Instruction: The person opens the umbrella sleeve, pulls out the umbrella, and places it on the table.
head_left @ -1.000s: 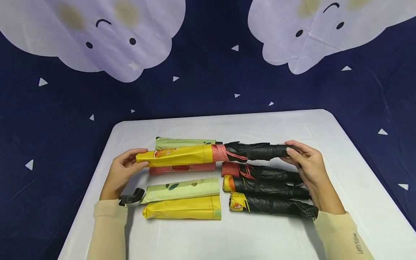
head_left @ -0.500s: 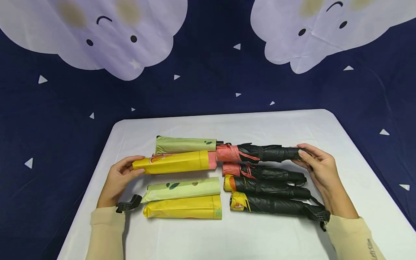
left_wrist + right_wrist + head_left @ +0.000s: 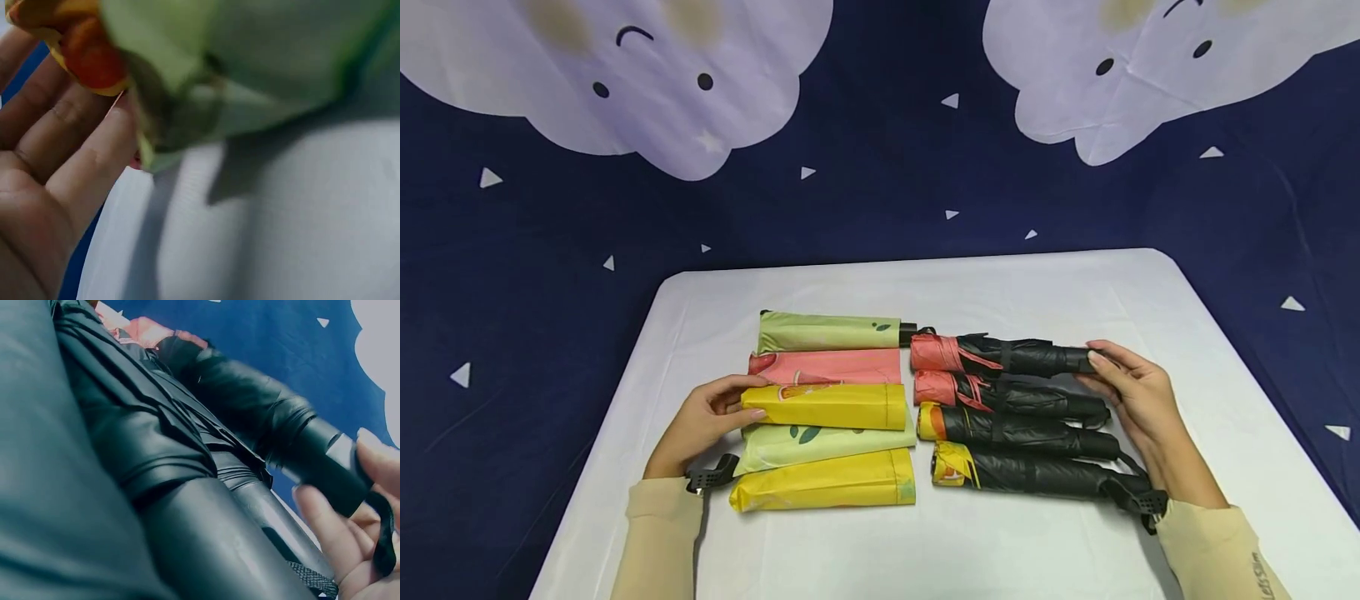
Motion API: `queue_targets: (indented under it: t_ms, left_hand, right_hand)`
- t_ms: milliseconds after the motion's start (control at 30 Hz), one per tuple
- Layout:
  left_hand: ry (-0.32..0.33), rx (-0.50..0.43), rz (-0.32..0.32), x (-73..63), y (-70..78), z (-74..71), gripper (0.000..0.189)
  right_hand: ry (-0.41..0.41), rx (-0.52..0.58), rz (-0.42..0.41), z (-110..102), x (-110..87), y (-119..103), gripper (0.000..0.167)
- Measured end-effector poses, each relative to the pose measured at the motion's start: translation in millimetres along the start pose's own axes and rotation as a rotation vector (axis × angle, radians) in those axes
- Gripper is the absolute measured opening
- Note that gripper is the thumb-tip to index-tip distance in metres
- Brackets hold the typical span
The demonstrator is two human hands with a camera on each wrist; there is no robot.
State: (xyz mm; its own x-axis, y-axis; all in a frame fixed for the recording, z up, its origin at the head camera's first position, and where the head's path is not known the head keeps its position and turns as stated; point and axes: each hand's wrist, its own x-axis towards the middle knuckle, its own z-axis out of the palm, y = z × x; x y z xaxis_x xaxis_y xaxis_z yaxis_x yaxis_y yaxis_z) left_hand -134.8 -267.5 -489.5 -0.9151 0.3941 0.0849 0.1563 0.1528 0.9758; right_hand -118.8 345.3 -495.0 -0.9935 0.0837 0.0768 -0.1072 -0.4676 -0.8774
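Observation:
In the head view my left hand point(image 3: 711, 421) pinches the left end of a yellow fruit-print umbrella sleeve point(image 3: 831, 407). That sleeve overlaps a light green sleeve point(image 3: 850, 446) with leaf prints. My right hand point(image 3: 1138, 400) grips the black handle of a folded umbrella point(image 3: 1026, 357) with a pink end, lying along the back of the umbrella row. The right wrist view shows fingers and thumb around this handle point(image 3: 337, 481), its wrist strap hanging by the palm. In the blurred left wrist view, fingers point(image 3: 94, 156) touch the sleeve's orange-and-yellow end point(image 3: 94, 56).
A pink sleeve point(image 3: 850, 365) and a green umbrella in its sleeve point(image 3: 827, 332) lie behind. Another yellow sleeve point(image 3: 827, 481) is in front. Several folded black umbrellas, including one with a yellow end point(image 3: 1037, 471), lie at right on the white table point(image 3: 925, 558).
The yellow sleeve and pink-ended umbrella, end to end a second ago, came apart. My left hand then brought the sleeve nearer and rightward; my right hand moved right with the umbrella.

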Motion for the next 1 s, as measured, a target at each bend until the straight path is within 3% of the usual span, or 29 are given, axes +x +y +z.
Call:
queue_targets:
  t_ms: [167, 400, 567, 833, 1000]
  left_hand:
    - [0.041, 0.181, -0.081, 1.4, -0.6, 4.1, 0.041]
    - [0.118, 0.391, -0.132, 1.5, 1.2, 6.8, 0.041]
    - [0.132, 0.397, -0.111, 0.7, 3.5, 5.9, 0.043]
    - [0.203, 0.374, -0.042, -6.6, 8.5, -7.9, 0.043]
    - [0.284, 0.372, 0.011, 5.9, 20.4, -23.5, 0.034]
  right_hand:
    - [-0.002, -0.019, 0.051, -4.6, -1.9, 3.0, 0.028]
    - [-0.024, -0.27, 0.116, -12.3, -5.3, 0.6, 0.027]
    - [-0.04, -0.421, 0.139, -15.1, -6.4, 1.1, 0.034]
    - [-0.065, -0.903, 0.084, -13.7, -5.8, -3.7, 0.043]
    - [-0.09, -0.953, 0.054, -16.2, -4.4, -15.2, 0.042]
